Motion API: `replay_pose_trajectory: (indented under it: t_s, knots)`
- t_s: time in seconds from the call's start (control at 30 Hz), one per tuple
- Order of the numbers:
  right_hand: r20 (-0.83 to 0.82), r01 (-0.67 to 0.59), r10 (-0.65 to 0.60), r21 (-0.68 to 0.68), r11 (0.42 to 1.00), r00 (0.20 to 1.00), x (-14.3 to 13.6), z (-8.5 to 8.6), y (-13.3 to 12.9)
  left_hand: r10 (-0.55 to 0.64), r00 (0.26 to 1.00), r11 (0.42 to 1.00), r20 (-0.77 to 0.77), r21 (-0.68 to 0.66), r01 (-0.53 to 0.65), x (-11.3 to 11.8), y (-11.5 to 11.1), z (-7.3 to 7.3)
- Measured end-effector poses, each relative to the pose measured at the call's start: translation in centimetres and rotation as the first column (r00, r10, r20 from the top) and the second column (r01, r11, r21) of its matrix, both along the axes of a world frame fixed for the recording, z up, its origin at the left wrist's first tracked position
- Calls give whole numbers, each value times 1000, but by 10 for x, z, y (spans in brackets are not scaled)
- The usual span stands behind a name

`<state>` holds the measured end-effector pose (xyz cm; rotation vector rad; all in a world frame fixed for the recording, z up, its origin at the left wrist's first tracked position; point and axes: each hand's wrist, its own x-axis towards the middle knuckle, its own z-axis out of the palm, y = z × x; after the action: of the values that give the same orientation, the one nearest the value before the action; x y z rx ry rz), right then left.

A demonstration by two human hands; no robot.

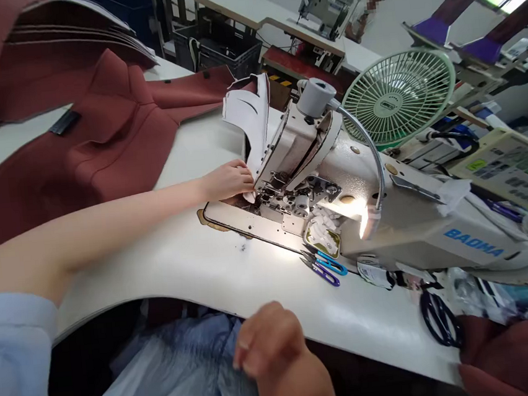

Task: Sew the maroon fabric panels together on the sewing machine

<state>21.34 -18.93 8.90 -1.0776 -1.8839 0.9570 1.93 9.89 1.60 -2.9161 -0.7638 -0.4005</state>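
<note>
My left hand (227, 180) reaches to the needle area of the sewing machine (297, 151), its fingers curled down beside the presser foot. They press on the edge of a white-backed fabric piece (251, 115), which stands folded up behind the machine head; the fingertips are partly hidden. My right hand (272, 337) is over my lap at the table's front edge, fingers curled in and slightly blurred. Whether it holds anything cannot be seen. Two thread snips, one with blue handles (332, 262) and one with purple handles (325, 274), lie in front of the machine.
Dark red sewn fabric (130, 123) spreads over the left of the white table (180, 249). A small tray (310, 240) of white scraps sits by the machine lamp (369, 220). Black-handled scissors (440, 319) and red fabric (516, 348) lie right. A green fan (399, 98) stands behind.
</note>
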Motion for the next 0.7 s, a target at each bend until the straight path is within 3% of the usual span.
replay_pose_trajectory:
  t_s: [0.07, 0.13, 0.23, 0.3, 0.4, 0.47, 0.53, 0.6, 0.7]
  knots:
    - [-181, -78, 74, -14, 997, 981, -9, -1, 8, 22, 1000, 1000, -15, -10, -22, 4, 1, 3]
    - [-261, -107, 79, -93, 990, 962, -10, -8, 13, 36, 999, 999, -35, -33, -37, -1, 1, 14]
    - [-261, -106, 43, -232, 967, 964, -2, -31, 15, 68, 996, 996, -51, -59, -71, -42, -3, 41]
    - [-241, -86, 15, -287, 954, 971, 6, -48, 16, 158, 987, 985, -38, -64, -160, -100, -9, 61]
    - [-211, -71, -6, -355, 932, 978, 14, -65, 19, 334, 939, 942, -79, -6, -335, -217, -23, 78]
    - [-236, -104, 7, -403, 909, 972, 15, -69, 21, 367, 926, 930, -90, 64, -362, -290, -34, 77]
    - [-267, -128, 1, -462, 878, 964, 14, -70, 24, 348, 935, 937, -67, 59, -345, -337, -44, 66]
    - [-288, -123, -36, -514, 849, 957, 11, -72, 25, 409, 911, 905, -47, -110, -411, -349, -50, 53]
    - [-317, -112, -81, -546, 831, 945, 9, -74, 23, 540, 840, 764, -49, -391, -514, -318, -48, 37]
